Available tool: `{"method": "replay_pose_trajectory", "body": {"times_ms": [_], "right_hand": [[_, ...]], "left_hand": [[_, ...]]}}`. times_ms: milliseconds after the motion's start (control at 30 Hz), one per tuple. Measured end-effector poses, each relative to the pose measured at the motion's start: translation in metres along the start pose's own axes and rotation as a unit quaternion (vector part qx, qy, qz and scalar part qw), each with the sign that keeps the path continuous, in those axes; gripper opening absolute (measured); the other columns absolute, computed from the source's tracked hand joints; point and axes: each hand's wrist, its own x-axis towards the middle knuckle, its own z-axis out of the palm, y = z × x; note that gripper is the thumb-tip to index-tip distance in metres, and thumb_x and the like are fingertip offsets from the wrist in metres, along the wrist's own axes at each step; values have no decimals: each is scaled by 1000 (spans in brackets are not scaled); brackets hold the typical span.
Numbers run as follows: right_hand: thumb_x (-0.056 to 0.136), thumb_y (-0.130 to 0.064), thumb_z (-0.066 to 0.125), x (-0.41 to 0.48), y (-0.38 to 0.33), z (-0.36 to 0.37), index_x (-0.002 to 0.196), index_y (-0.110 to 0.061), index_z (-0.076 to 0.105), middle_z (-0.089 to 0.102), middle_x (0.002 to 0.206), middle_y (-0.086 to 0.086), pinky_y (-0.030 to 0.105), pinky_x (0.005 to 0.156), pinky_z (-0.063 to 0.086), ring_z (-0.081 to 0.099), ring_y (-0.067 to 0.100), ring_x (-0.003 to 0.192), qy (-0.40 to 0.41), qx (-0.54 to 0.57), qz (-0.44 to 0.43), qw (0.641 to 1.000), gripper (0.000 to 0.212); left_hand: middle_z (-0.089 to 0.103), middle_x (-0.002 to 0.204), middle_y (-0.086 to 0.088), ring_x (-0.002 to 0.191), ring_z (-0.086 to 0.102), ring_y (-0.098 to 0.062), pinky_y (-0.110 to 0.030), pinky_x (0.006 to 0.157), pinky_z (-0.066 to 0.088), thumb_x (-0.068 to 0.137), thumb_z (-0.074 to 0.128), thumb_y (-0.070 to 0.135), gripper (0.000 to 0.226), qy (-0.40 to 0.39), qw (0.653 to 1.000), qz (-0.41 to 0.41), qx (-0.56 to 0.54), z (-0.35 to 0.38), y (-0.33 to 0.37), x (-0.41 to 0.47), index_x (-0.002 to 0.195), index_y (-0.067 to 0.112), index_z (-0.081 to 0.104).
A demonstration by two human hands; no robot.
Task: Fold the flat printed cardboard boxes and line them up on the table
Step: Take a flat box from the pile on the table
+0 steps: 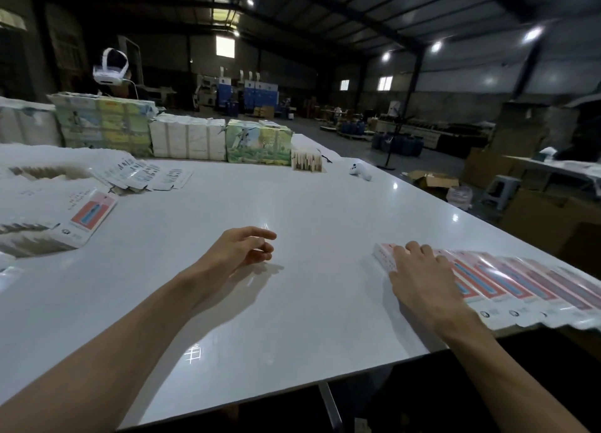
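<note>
Boxes (520,286) hug table (309,221) edge; right hand (419,276) rests on them.

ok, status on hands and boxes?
Left hand open, holding nothing, above the table. Right hand rests on end box of the row. Flat stack at left, nothing between.

Nothing here can be read: the dark print on the flat pink-and-white cardboard boxes (87,214) at the left and on the folded row (507,283) at the near right is too blurred.

Dim warehouse: steel-trussed roof (374,6), bundled carton stacks (104,128), pallets beyond.
</note>
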Motion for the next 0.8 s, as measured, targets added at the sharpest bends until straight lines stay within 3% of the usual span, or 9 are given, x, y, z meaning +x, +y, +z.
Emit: {"method": "replay_pose_trajectory", "body": {"times_ms": [133,233,367,467,633,700,800], "right_hand": [[105,-44,53,9,-37,-8,143,-23,49,51,145,1,40,114,41,53,21,127,62,44,-60,995,43],[106,-40,52,23,-85,-19,127,-20,60,62,125,0,38,100,52,60,19,109,108,116,-129,979,30],[105,-39,50,46,-153,-35,108,-19,64,70,97,0,41,76,60,66,21,81,112,172,-195,959,24],[103,-34,46,55,-196,-33,101,-21,63,70,88,1,36,69,53,65,26,78,84,206,-220,950,21],[99,-26,48,55,-226,-5,112,-23,62,59,74,-3,34,57,33,58,24,70,67,255,-249,932,20],[101,-30,49,61,-224,2,107,-23,63,60,73,-6,33,57,34,58,20,68,72,277,-243,927,17],[103,-32,50,67,-219,10,102,-26,66,65,75,-8,30,58,37,60,15,67,68,309,-244,917,18]], "left_hand": [[75,98,-11,89,73,-22,-31,93,60,107,51,6,26,5,1000,-3,11,1,2,-2,116,8,76],[73,93,-9,80,69,-18,-28,76,58,104,50,3,28,24,1000,12,11,2,3,-4,113,9,77],[73,86,1,66,57,-13,-23,55,45,97,49,6,36,92,995,25,35,2,4,-6,98,22,82],[72,77,6,58,49,-13,-22,50,39,94,47,8,33,152,987,34,48,-6,7,-3,91,19,79],[72,74,8,55,54,-11,-23,42,37,97,45,11,31,211,974,7,78,-14,8,-3,92,22,74],[74,80,8,63,62,-10,-26,45,47,99,47,15,27,221,969,-1,112,-12,10,-4,100,28,71],[75,92,0,73,69,-17,-30,63,59,104,51,32,19,187,965,-70,167,-26,23,-10,114,24,65]]}}
